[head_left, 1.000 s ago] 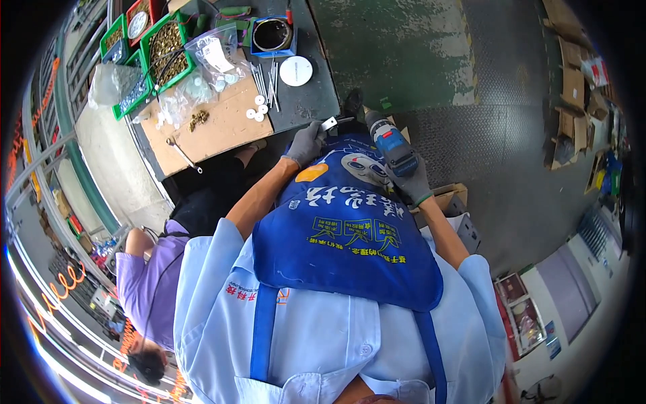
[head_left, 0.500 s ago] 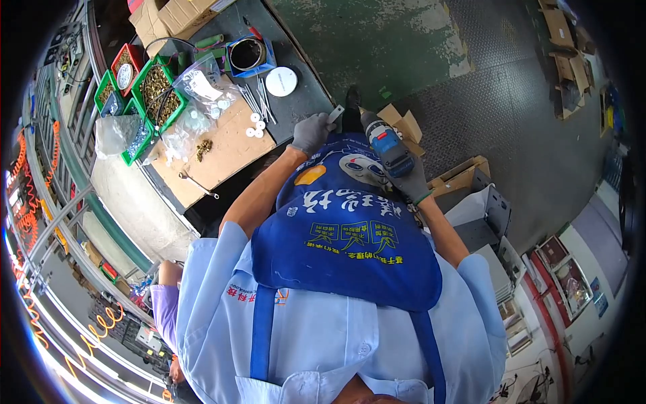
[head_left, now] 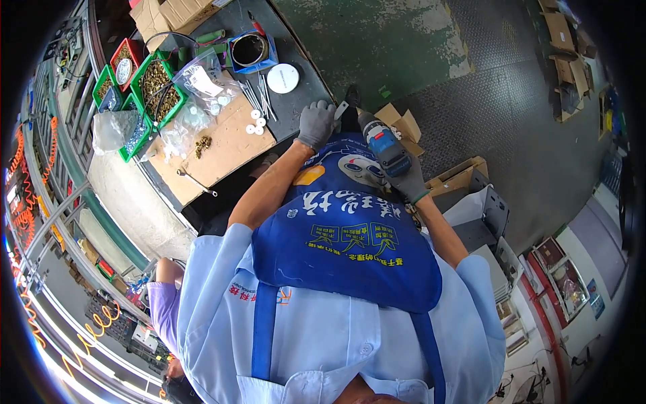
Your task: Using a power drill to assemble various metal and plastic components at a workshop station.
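Observation:
My left hand (head_left: 316,126), in a grey glove, is at the edge of the dark worktable (head_left: 305,81), its fingers bent. A small flat metal plate with a hole (head_left: 341,110) juts out from its right side, apparently gripped there; the fingertips on it are partly hidden. In my right hand (head_left: 409,183), also gloved, is a blue and black cordless drill (head_left: 383,143), held over the front of my blue apron (head_left: 346,249). Its front end points up and left, toward the plate, with a gap between them. The bit cannot be made out.
Green bins (head_left: 156,91) of small brass parts, long metal rods (head_left: 264,97), white washers (head_left: 256,122), a round white lid (head_left: 282,79), a black-filled tin (head_left: 249,50) and a wrench (head_left: 196,182) lie on the table. Open cardboard boxes (head_left: 402,128) stand at right. Another person's purple sleeve (head_left: 163,313) shows lower left.
My left hand has rolled over, showing more of its back, and shifted slightly up and right with the plate. The drill has moved a little left.

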`<act>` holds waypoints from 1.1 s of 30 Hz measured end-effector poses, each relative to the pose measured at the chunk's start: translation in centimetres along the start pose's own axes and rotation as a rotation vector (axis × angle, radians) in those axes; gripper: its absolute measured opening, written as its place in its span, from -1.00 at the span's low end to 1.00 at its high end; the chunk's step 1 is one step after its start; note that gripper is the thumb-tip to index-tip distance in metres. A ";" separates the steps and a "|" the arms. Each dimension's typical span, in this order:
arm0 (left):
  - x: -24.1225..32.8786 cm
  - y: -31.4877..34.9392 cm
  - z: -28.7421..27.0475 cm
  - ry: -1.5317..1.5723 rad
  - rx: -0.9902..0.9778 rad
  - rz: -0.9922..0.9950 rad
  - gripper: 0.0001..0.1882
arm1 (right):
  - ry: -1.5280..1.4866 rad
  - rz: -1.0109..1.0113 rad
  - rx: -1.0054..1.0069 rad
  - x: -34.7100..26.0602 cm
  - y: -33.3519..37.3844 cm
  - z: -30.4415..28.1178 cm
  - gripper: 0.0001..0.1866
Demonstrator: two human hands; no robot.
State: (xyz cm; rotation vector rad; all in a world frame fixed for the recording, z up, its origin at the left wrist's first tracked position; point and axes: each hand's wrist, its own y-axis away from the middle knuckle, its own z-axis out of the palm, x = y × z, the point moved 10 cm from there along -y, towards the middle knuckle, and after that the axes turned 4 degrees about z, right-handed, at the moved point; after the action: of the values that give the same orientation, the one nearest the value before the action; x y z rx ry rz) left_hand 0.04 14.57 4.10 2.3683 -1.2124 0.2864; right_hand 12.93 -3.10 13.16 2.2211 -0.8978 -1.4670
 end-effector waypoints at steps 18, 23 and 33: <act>-0.4 -1.9 -0.8 -0.155 0.173 0.035 -0.31 | 0.038 0.019 -0.066 0.2 -2.9 0.8 -0.33; -0.5 -1.9 0.0 -0.223 0.164 0.051 -0.39 | 0.124 0.064 -0.120 0.0 -3.2 0.5 -0.35; 0.0 -2.1 -0.8 -0.210 0.184 0.062 -0.48 | 0.195 0.067 -0.103 -2.2 -2.8 1.2 -0.44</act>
State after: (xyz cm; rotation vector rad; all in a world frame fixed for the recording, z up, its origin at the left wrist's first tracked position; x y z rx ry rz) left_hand 1.76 16.03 4.10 2.5741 -1.4121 0.1794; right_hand 12.19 0.55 12.54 2.1906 -0.8063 -1.2140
